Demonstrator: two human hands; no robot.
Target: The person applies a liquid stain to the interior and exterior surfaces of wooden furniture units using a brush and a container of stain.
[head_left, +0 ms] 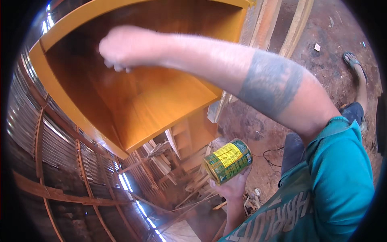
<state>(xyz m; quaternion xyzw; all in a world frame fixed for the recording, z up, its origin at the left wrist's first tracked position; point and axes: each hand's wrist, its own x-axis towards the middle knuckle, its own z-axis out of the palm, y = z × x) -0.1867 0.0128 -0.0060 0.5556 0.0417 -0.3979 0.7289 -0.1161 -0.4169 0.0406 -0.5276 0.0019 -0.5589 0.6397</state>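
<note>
My right hand (121,47) reaches into an orange-yellow varnished wooden cabinet (161,105) with a curved front frame. Its fingers are curled into a fist close to the dark inner panel. What they hold, if anything, is hidden by the hand and some blur. Lower down, my left hand (234,186) grips a round green and yellow tin can (229,160) from below and behind. The can is tilted, with its rim end toward the lower left. Its contents do not show.
Rough timber boards (297,28) lean beside the cabinet. Wood offcuts (161,163) lie heaped below it. Corrugated metal sheeting (24,121) on wooden battens forms the wall at left. On the dirt floor (322,48) are a sandalled foot (352,59) and a thin dark cable (268,155).
</note>
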